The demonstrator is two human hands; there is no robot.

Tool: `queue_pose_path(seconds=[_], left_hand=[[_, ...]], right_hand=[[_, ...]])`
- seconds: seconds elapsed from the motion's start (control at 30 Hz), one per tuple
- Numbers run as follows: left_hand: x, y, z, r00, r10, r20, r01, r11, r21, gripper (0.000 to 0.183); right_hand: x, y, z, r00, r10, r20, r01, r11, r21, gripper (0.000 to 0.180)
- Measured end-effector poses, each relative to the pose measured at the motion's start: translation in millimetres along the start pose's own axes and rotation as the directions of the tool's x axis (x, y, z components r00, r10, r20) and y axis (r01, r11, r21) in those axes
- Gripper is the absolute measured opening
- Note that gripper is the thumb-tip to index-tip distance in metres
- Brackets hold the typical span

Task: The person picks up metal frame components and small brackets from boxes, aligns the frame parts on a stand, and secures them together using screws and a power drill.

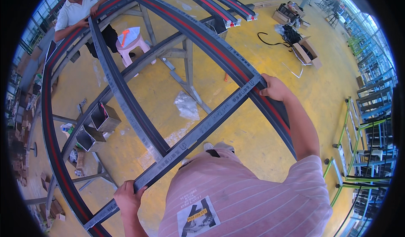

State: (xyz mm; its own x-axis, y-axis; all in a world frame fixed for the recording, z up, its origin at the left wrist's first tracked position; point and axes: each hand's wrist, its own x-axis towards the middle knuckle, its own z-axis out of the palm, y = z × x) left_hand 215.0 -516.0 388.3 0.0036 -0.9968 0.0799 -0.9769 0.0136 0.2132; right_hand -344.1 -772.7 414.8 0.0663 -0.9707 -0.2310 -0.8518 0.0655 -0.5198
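Note:
A large dark window frame of metal profiles with a red strip (pixel 190 28) lies across supports in front of me. Between its two long sides runs a crossbar (pixel 202 128), topped with printed protective film. My left hand (pixel 128 194) is wrapped around this crossbar near its left end. At the other end, my right hand (pixel 275 86) grips the corner where the crossbar meets the frame's side profile. A mullion (pixel 120 101) meets the crossbar about midway and extends away from me. At its far end a co-worker's hands (pixel 88 18) touch the mullion and the frame.
Grey metal supports (pixel 188 63) stand under the frame, holding open square tubes (pixel 106 116). An orange hammer (pixel 125 36) lies on a pink stool (pixel 133 48). Plastic film (pixel 186 105) and cardboard boxes (pixel 307 52) are on the yellow floor. Green-framed carts (pixel 345 148) stand right.

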Motion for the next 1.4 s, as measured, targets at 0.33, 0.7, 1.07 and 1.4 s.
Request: queue_pose_path(seconds=[0.33,0.7,1.07,1.4], left_hand=[[5.6,1.1,7.3,0.999,0.043,0.033,-0.043,0.999,-0.001,0.050],[5.6,-15.1,-15.4,0.997,0.070,0.027,-0.070,0.998,0.006,0.049],[-29.2,-29.4,12.5,0.988,0.067,-0.138,-0.068,0.998,-0.004,0.052],[-23.3,-30.0,9.8,0.992,0.088,-0.087,-0.086,0.996,0.023,0.052]], right_hand=[[-2.9,5.9,-6.1,0.998,-0.054,-0.029,0.055,0.998,0.036,0.051],[42.0,64.6,7.4,0.927,-0.375,-0.007,0.360,0.894,-0.266,0.054],[27.7,0.6,-3.0,0.911,-0.392,0.130,0.413,0.862,-0.293,0.023],[18.7,-9.4,-3.0,0.563,-0.823,0.077,0.786,0.505,-0.355,0.025]])
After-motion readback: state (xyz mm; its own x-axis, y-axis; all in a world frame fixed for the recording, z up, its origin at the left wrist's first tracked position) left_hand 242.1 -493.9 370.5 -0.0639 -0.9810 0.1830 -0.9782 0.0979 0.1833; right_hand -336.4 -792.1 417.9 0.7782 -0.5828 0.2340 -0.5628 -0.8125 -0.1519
